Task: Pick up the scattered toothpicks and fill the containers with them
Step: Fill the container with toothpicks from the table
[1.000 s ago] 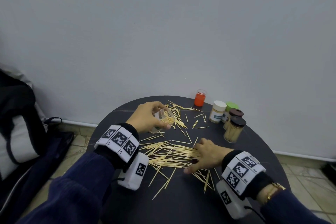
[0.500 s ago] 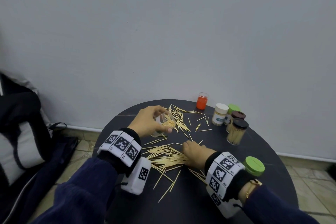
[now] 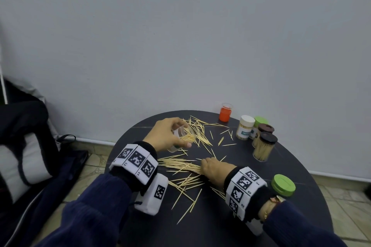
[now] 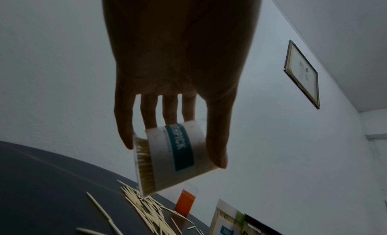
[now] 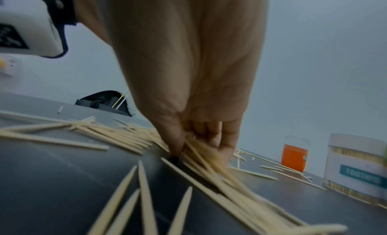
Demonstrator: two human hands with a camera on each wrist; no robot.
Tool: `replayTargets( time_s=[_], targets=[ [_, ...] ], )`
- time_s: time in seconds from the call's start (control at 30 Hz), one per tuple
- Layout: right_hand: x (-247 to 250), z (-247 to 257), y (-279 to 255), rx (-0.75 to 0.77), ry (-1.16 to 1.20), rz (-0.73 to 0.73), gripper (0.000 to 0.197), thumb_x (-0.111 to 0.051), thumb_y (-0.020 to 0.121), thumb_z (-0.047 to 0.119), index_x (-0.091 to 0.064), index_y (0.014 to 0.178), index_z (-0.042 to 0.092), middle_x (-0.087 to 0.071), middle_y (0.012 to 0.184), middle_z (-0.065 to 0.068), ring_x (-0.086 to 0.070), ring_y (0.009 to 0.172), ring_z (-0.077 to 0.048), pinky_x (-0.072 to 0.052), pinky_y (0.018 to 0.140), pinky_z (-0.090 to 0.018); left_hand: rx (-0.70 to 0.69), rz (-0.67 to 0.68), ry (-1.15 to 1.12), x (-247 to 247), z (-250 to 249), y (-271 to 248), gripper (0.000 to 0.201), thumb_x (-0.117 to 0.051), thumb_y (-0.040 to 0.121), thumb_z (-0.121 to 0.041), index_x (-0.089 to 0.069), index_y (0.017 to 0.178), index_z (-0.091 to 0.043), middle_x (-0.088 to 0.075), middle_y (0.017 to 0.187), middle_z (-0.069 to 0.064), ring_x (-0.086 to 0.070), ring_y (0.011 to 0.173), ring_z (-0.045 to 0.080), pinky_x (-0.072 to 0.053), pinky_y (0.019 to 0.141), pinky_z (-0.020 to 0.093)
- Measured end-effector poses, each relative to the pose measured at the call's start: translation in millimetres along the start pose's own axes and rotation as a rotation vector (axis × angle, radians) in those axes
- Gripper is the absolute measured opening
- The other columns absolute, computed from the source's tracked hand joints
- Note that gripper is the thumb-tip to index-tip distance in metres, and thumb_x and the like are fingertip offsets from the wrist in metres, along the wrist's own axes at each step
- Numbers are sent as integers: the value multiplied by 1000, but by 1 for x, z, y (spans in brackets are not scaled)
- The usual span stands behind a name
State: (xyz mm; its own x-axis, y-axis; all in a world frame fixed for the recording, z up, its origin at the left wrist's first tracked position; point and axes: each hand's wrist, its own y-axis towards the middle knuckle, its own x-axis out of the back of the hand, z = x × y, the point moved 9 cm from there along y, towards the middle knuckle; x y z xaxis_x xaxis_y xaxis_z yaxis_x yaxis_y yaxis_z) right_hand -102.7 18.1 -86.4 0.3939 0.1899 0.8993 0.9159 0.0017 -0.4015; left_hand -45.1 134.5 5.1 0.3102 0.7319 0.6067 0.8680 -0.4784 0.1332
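We note the left hand (image 3: 163, 133) grasping an open toothpick container (image 4: 173, 154), tilted, partly filled, held above the round dark table (image 3: 220, 226); the right hand (image 3: 213, 169) pinches a bundle of toothpicks (image 3: 180, 164) at table centre; loose toothpicks lie all round it; at 1 o'clock stand an orange cup (image 3: 225, 114) and four capped jars (image 3: 263, 147); a green lid (image 3: 283, 184) sits at 3 o'clock beside the right wrist.
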Motion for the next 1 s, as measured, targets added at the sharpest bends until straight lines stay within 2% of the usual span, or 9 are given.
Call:
replayTargets(
  time_s=[0.17, 0.3, 0.43, 0.5, 0.6, 0.7, 0.8, 0.9, 1.0],
  targets=[
    [-1, 0, 5, 13, 74, -52, 35, -17, 97, -1, -34, 128, -1, -36, 137, -18, -31, 129, -29, -30, 108, -45, 2, -2, -11, 2, 1, 1, 55, -83, 68, -24, -58, 116, -23, -59, 124, 2, -50, 102, 11, -38, 69, 16],
    [4, -10, 5, -28, 94, -93, 35, -24, 95, -4, -32, 129, -2, -33, 137, -18, -31, 130, -30, -29, 109, -45, -7, 2, 1, 1, 0, 0, 55, -82, 68, -24, -57, 118, -21, -59, 123, 2, -51, 102, 11, -37, 65, 14],
    [13, -24, 3, -53, 211, -145, 37, -30, 93, -9, -31, 130, -3, -33, 135, -18, -43, 125, -32, -34, 105, -41, -8, 2, -11, 1, -3, 0, 55, -81, 69, -24, -57, 119, -21, -58, 124, 3, -50, 102, 11, -38, 70, 17],
    [20, -34, 2, -66, 339, -187, 33, -33, 95, -6, -33, 128, -2, -41, 131, -17, -49, 119, -30, -38, 97, -36, -7, 4, -18, -1, -4, -1, 54, -81, 70, -24, -57, 118, -21, -58, 124, 2, -50, 102, 10, -38, 72, 18],
    [30, -47, -1, -39, 570, -276, 24, -34, 96, 1, -37, 120, 2, -54, 109, -12, -53, 94, -19, -39, 79, -26, -6, 28, -17, -8, -6, -3, 53, -81, 71, -24, -57, 117, -23, -58, 123, 1, -51, 101, 10, -36, 61, 11],
    [43, -55, -7, 23, 898, -411, 12, -29, 98, 1, -37, 106, 6, -45, 82, 1, -43, 70, -7, -38, 64, -17, -9, 58, -29, -14, -7, -4, 48, -81, 71, -22, -56, 112, -23, -57, 114, -3, -51, 97, 9, -36, 61, 10],
    [62, -60, -20, 94, 1334, -574, 20, -22, 99, 1, -39, 95, 10, -40, 75, 1, -36, 63, -8, -35, 51, -10, 4, 99, -42, -21, -8, -4, 49, -81, 69, -24, -50, 108, -22, -55, 108, -8, -52, 99, 9, -42, 72, 16],
    [87, -64, -35, 150, 1563, -807, 28, -20, 101, 3, -37, 87, 20, -40, 73, 3, -37, 57, -4, -35, 50, -9, 37, 122, -65, -27, -5, -3, 56, -83, 66, -31, -47, 109, -21, -60, 111, -3, -57, 101, 14, -48, 85, 28],
    [105, -60, -41, 248, 1765, -931, 26, -20, 102, 7, -38, 88, 20, -41, 72, 5, -41, 51, 2, -36, 53, -13, 29, 141, -59, -31, -7, -3, 63, -87, 59, -30, -49, 109, -21, -61, 106, -5, -58, 94, 11, -49, 75, 22]
  ],
)
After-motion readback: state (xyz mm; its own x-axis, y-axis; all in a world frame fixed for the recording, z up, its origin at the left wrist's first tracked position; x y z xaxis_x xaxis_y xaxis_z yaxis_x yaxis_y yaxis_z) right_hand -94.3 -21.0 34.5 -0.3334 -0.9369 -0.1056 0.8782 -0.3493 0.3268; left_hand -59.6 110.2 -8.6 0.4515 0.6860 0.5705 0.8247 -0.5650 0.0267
